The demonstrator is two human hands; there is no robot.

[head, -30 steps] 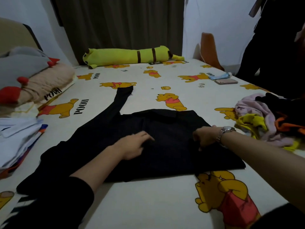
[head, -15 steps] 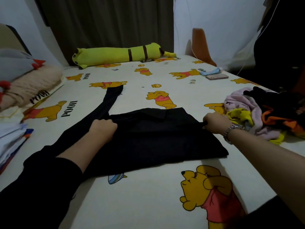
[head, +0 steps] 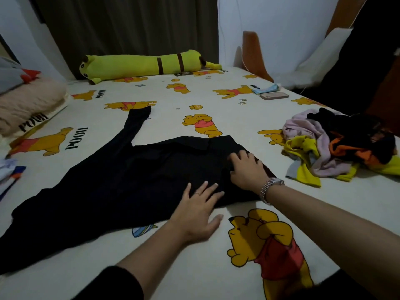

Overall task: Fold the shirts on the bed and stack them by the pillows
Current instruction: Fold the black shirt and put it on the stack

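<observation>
Both hands are meeting again: left hand (head: 198, 210) and right hand (head: 246, 169) are pressing flat, fingers spread, on the black shirt (head: 129, 180).

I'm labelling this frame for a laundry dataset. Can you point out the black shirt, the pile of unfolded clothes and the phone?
black shirt (head: 134, 180): head view, on its flat body.
pile of unfolded clothes (head: 320, 152): head view, on the pink garment.
phone (head: 274, 95): head view, middle of its back.

Bed (head: 173, 267), bear-print sheet: black shirt (head: 129, 180), clothes pile (head: 337, 146), phone (head: 273, 95), yellow plush (head: 140, 66).
</observation>
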